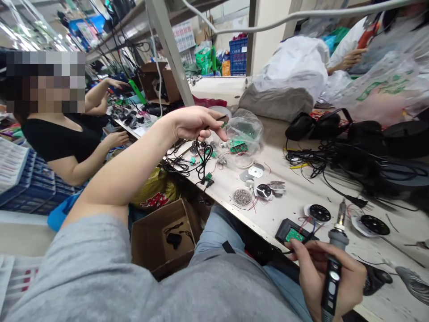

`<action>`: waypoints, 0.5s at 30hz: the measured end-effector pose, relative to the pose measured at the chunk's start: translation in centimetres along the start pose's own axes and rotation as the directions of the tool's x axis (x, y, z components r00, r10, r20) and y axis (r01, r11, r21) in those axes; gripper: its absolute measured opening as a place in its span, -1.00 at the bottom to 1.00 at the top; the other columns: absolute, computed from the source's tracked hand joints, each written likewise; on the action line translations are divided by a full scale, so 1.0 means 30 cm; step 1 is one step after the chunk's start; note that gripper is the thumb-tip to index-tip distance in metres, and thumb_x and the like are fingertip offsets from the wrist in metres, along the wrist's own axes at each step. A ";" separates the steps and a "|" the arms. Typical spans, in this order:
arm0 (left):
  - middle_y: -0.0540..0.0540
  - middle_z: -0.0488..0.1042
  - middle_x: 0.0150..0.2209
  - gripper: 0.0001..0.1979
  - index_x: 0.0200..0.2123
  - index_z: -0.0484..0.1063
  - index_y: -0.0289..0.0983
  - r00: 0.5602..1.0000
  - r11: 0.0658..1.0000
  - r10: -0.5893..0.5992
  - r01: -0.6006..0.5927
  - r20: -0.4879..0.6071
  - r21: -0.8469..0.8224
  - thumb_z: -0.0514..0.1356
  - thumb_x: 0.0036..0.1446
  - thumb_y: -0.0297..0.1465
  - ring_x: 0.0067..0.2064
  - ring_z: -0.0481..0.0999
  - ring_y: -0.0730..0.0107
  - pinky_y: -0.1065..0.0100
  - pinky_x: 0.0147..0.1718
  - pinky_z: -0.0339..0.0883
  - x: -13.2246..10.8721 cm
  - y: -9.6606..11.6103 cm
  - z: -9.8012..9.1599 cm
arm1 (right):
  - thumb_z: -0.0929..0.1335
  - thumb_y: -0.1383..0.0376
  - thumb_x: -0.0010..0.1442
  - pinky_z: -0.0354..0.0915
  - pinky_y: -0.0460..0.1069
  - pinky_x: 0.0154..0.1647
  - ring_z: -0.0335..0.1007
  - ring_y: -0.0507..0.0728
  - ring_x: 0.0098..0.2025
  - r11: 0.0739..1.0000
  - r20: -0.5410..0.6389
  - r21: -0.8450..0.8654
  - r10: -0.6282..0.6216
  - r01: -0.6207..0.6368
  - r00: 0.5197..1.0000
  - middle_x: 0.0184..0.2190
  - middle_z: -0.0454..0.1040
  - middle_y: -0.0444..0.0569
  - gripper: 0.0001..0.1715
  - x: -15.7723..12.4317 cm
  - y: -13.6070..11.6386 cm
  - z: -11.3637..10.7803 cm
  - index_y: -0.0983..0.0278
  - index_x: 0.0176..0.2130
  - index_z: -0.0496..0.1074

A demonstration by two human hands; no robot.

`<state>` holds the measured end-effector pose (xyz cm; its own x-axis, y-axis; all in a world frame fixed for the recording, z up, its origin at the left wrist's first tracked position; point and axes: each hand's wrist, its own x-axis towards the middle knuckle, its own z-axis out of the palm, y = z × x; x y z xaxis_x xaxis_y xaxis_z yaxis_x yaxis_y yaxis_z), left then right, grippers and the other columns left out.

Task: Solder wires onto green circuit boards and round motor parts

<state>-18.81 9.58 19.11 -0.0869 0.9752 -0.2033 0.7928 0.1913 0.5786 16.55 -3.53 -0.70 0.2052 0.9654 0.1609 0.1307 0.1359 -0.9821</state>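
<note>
My left hand (197, 125) reaches out over the bench, its fingertips pinching a thin black rod (217, 120) with a bit of green at its end. Just beyond it lies a clear plastic bag (245, 134) holding green circuit boards (238, 146). My right hand (323, 279) is close to me, wrapped around a black-and-grey soldering iron (335, 264). Its tip points up and away. A small green circuit board (294, 235) sits in a black holder (284, 230) just left of the iron.
The white workbench (295, 188) carries wired boards, black cables (351, 152), black discs (374, 225) and a dish of metal beads (242, 197). A person in a black top (56, 143) works at the left. A cardboard box (164, 237) stands below the bench edge.
</note>
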 end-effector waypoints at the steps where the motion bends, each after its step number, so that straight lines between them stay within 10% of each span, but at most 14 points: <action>1: -0.38 0.67 -0.18 -0.57 0.13 0.53 -0.35 0.999 1.000 0.009 -0.009 0.037 -0.019 0.28 0.28 -0.27 -0.29 0.66 0.16 0.08 -0.27 0.53 0.009 -0.007 0.000 | 0.66 -0.07 -0.14 0.38 -0.08 -0.75 0.47 0.15 -0.69 1.000 0.003 -0.008 0.007 -0.007 1.000 -0.64 0.50 -0.11 -0.43 0.000 0.000 0.001 0.26 -0.42 0.46; 7: -0.21 0.70 -0.24 -0.33 0.36 0.35 -0.23 0.953 0.977 -0.112 0.157 0.283 -0.141 0.23 0.15 -0.40 -0.47 0.58 0.29 0.24 -0.37 0.49 0.034 -0.103 0.171 | 0.65 -0.05 -0.10 0.36 -0.08 -0.75 0.47 0.15 -0.69 0.999 0.028 -0.037 -0.005 0.006 1.000 -0.64 0.50 -0.10 -0.47 0.002 0.003 0.004 0.25 -0.45 0.46; 11: -0.14 0.68 -0.27 -0.51 0.21 0.48 -0.26 0.963 0.965 -0.260 0.256 0.070 0.060 0.17 0.20 -0.45 -0.50 0.56 0.36 0.32 -0.34 0.50 -0.004 -0.195 0.331 | 0.63 -0.04 -0.06 0.40 -0.08 -0.72 0.49 0.15 -0.67 0.998 0.036 -0.059 0.021 -0.019 0.999 -0.62 0.52 -0.10 -0.50 0.002 0.002 -0.005 0.24 -0.44 0.46; 15: -0.24 0.66 -0.14 -0.72 -0.02 0.57 -0.33 0.926 0.879 -0.345 0.375 -0.151 0.294 0.26 0.22 -0.38 -0.12 0.67 0.16 0.33 -0.07 0.49 -0.057 -0.306 0.430 | 0.65 -0.06 -0.10 0.38 -0.10 -0.73 0.49 0.14 -0.67 0.997 0.052 -0.060 0.043 -0.040 0.998 -0.61 0.53 -0.10 -0.46 0.005 0.015 -0.001 0.25 -0.43 0.47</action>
<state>-18.17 4.72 3.96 -0.4452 0.8543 -0.2684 0.8418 0.5015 0.1998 16.66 -3.34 -1.11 0.1596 0.9807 0.1127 0.1800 0.0833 -0.9801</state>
